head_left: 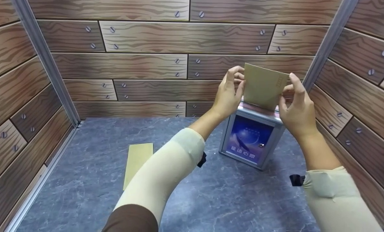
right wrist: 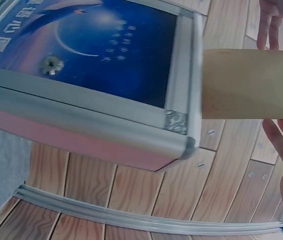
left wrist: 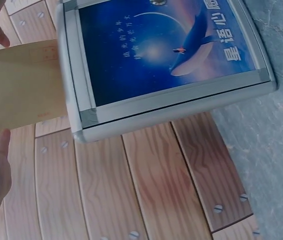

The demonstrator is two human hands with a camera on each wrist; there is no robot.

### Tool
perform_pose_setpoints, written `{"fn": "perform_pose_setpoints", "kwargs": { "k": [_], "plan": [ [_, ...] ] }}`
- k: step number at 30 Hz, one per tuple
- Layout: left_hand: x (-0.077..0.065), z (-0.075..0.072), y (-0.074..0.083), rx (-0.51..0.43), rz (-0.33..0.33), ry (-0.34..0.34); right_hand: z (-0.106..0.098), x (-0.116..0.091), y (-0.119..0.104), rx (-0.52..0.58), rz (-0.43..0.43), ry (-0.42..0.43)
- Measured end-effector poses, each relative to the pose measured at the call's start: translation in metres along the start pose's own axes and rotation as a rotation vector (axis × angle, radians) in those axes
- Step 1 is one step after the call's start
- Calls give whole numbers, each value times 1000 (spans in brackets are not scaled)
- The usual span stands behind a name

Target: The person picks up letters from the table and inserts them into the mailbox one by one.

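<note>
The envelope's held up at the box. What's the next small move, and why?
I'd probably ease the envelope downward: the left hand and right hand hold it by its side edges, roughly upright, its lower end at the top of the box. Any slot is hidden, so go slowly.

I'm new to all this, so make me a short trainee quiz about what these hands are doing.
1. Multiple choice: how do the left hand and right hand hold the raised envelope?
A) By its side edges
B) By its bottom edge only
C) Crumpled in one fist

2. True or false: in the head view, the flat tan paper lies on the table to the right of the box.

3. Fill in: in the right wrist view, the box's side panel is coloured ____.

Key: 1. A. 2. False; it lies to the left. 3. Pink.
</note>
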State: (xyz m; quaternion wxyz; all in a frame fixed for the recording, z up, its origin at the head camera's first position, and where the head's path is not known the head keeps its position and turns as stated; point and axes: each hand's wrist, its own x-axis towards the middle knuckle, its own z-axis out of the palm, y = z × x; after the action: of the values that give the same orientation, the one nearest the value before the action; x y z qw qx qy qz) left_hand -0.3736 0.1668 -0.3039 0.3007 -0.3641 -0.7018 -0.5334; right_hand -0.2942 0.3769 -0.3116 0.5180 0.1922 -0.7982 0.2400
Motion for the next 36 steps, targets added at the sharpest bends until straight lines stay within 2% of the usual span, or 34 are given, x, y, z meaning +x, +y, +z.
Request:
{"fn": "perform_pose_setpoints", "kwargs": {
  "k": [6,17,26,32,36],
  "plan": [
    [3,2,1,3,-13,-14,-1,2,3,13,52,-15],
    [5,2,-5,100,-38,-23,0,1,12,-8,70,-89],
    [-7,12,-20,348,-104,-81,18,-22,37,-39,105,-144],
    [-13,14,-30,449,-90,-64,28,-31,44,-44,107,-178],
    [-15,14,-33,515,-79,-103,29,-34,47,-61,80,-175]
  ]
}}
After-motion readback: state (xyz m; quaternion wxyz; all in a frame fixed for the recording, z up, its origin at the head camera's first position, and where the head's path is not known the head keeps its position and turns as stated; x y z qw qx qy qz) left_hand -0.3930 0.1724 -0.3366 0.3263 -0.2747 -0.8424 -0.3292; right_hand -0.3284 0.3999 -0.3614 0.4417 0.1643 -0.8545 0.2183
